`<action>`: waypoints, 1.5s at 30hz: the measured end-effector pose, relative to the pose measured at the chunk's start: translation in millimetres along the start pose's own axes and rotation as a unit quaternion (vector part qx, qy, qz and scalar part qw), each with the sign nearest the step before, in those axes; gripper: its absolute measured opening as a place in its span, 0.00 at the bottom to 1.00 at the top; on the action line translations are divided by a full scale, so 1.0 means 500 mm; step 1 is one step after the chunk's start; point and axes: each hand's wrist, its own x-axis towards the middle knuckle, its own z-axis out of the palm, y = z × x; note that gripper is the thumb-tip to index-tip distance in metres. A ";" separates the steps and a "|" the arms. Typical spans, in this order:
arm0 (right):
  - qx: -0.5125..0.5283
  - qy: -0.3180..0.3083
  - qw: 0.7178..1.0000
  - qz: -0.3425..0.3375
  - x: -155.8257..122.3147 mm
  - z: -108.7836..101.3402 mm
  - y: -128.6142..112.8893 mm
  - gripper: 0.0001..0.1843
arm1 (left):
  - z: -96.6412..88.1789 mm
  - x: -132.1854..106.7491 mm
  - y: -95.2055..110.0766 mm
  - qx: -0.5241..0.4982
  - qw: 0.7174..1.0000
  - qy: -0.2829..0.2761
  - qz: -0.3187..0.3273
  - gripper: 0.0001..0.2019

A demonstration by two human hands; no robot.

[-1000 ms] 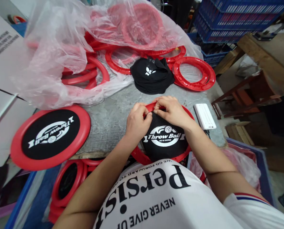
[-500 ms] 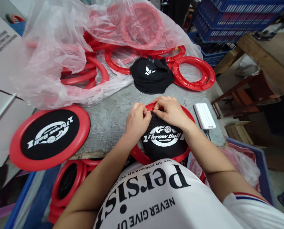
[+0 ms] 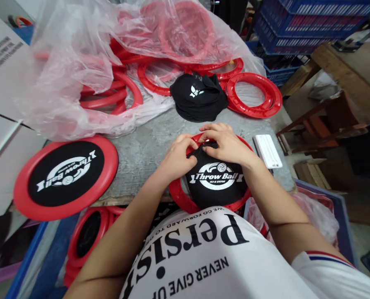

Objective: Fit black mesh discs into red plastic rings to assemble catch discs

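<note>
A red plastic ring [image 3: 178, 198] lies at the near table edge with a black mesh cloth [image 3: 217, 182] printed "Throw Ball" over it. My left hand [image 3: 176, 158] pinches the cloth's far left edge against the ring. My right hand [image 3: 225, 143] presses and grips the cloth's far edge on the rim, fingers curled. The two hands nearly touch at the ring's far side. A finished red disc with black centre [image 3: 65, 176] rests at the left.
A clear plastic bag [image 3: 79, 62] holds several red rings [image 3: 253, 95] at the back. A pile of black cloths [image 3: 199, 97] sits mid-table, a white flat device [image 3: 267, 150] at the right edge. Blue crates [image 3: 297, 20], a cardboard box [image 3: 1, 83] and finished discs [image 3: 88, 234] surround the table.
My hands have shifted slightly along the ring's far edge, the left dropping lower onto the cloth, and the cloth is pulled a little further over the rim.
</note>
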 end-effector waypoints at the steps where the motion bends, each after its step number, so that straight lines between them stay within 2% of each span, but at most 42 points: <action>1: 0.000 0.001 1.000 -0.009 0.003 0.001 -0.003 0.10 | -0.001 0.000 0.000 -0.001 1.000 -0.007 0.005 0.13; 5: 0.003 0.001 1.000 -0.022 0.014 0.008 -0.013 0.01 | 0.002 -0.001 -0.001 -0.017 0.999 -0.010 0.028 0.14; 8: 0.010 0.000 1.000 -0.023 0.014 0.010 -0.014 0.05 | 0.008 -0.003 -0.002 -0.025 0.999 0.005 0.025 0.14; 13: 0.014 0.011 1.000 -0.021 0.010 0.009 -0.008 0.07 | 0.027 -0.007 -0.003 -0.004 0.999 0.050 0.007 0.14; 19: -0.001 0.009 1.000 0.003 0.005 0.009 -0.003 0.08 | 0.044 -0.008 -0.006 -0.009 0.997 0.077 -0.011 0.06; 28: -0.007 0.025 1.000 0.009 0.004 0.017 -0.007 0.08 | 0.047 -0.002 -0.004 -0.046 0.992 0.104 -0.052 0.08; 36: -0.016 0.030 0.999 0.019 0.002 0.027 -0.011 0.08 | 0.051 0.002 -0.006 -0.046 0.992 0.102 -0.063 0.08; 45: -0.012 0.027 0.998 0.048 0.003 0.036 -0.020 0.08 | 0.057 0.016 -0.009 0.004 0.994 0.076 -0.080 0.10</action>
